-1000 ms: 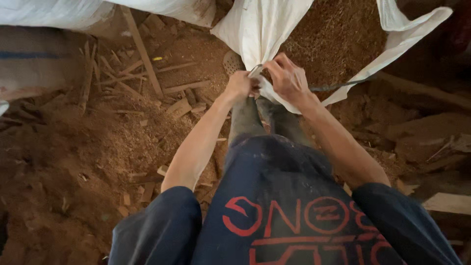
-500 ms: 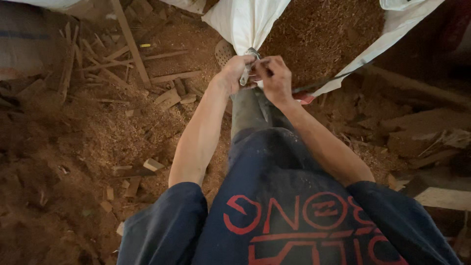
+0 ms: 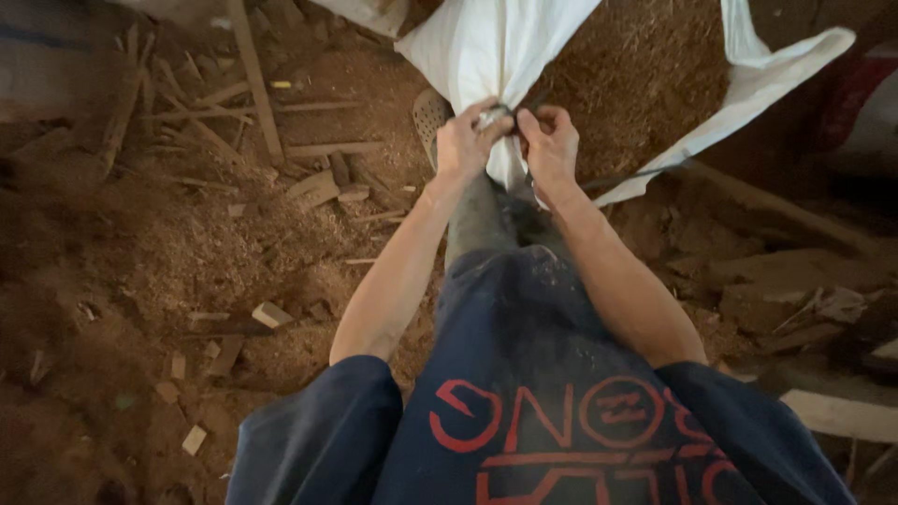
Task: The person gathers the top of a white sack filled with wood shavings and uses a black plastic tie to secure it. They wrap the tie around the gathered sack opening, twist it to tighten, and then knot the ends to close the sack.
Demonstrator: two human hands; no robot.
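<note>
Floor [image 3: 140,281]: packed sawdust w/ loose wood offcuts [image 3: 313,187] and long slats [image 3: 253,84] scattered to the person's left; rougher timber pieces [image 3: 823,309] to the right.

White woven sack [image 3: 496,47]: biggest item in hand. Its cloth is pulled together into a narrow neck right in front of the person, above the legs. Beside it on the right, a second stretch of white sacking [image 3: 767,75] lies open w/ a mound of sawdust [image 3: 636,84] against it; can't tell if it's the same sack or another.

Progress, as I read it: gathering of the neck looks done, cloth is bunched tight into one twist. Tying seems to be underway, not finished: a thin dark cord [image 3: 636,173] runs off to the right from the neck area, loose, and no finished knot shows. Knot itself is hidden by fingers, so can't be sure.

Left hand [image 3: 466,145]: closed around the bunched neck, knuckles up, gripping the cloth.

Right hand [image 3: 552,140]: also closed, pinching at the same twist just beside the left; hands nearly touching. Whether it holds cord or cloth, can't tell.

Sack neck sits btw both hands, touching both, w/ the tail of cloth hanging below them toward the knees.
</note>
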